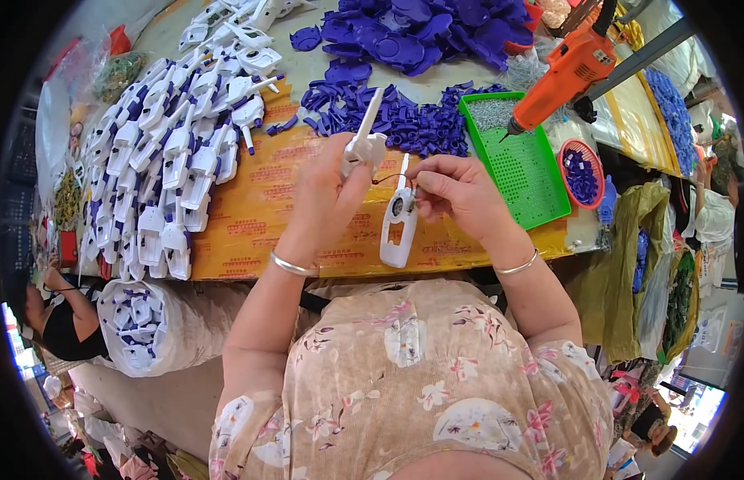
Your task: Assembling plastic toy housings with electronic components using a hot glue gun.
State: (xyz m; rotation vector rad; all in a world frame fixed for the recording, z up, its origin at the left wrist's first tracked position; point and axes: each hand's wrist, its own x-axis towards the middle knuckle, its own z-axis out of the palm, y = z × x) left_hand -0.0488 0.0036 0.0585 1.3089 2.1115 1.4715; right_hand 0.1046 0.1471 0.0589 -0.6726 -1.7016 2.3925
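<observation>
My left hand (328, 188) is closed round a white plastic toy-like casing (368, 144) whose long narrow stem points up and away. A thin dark wire (385, 179) runs from it toward my right hand (468, 196), whose thumb and fingers pinch together on the wire's other end. Just left of those fingers is a second white casing half (397, 240), with a round black part, an open window and a narrow stem pointing away. Whether my right fingers also touch this casing, I cannot tell.
Assembled white-and-purple pieces (152, 160) lie heaped at the left. Small purple parts (404, 120) and large purple discs (404, 40) fill the back. An orange electric screwdriver (560, 76) hangs over a green tray (552, 172) of screws, beside a red basket (598, 192).
</observation>
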